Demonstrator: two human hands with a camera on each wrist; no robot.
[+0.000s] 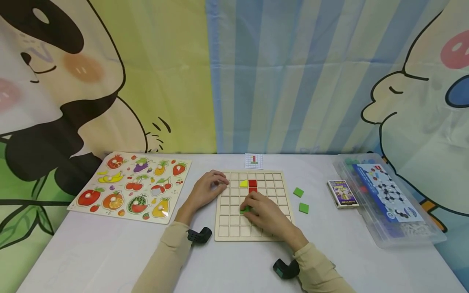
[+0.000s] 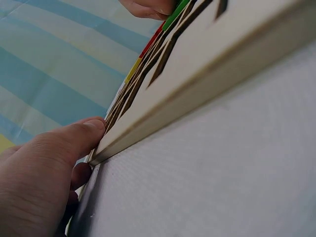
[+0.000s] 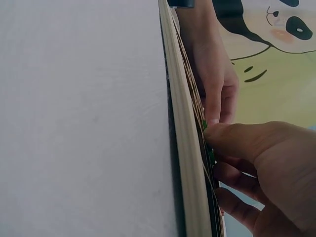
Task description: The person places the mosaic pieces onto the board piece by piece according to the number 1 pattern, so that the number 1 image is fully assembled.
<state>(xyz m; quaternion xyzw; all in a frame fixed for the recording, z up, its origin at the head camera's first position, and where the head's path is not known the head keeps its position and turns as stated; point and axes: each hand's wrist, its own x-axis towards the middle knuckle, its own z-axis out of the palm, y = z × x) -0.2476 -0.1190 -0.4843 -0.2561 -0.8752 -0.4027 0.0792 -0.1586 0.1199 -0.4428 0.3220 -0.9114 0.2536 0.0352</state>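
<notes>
Right hand [image 1: 264, 212] pinches flat green square tile [image 1: 242, 211] on pale wooden grid board [image 1: 224, 232], left hand [image 1: 206, 189] grips board's left edge; tile looks light, stiff, maybe slippery, take by opposite edges

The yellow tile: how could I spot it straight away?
On the white table, find the pale wooden grid board. Near its far edge, the yellow tile sits just left of a red tile. It's the only yellow one showing.
</notes>
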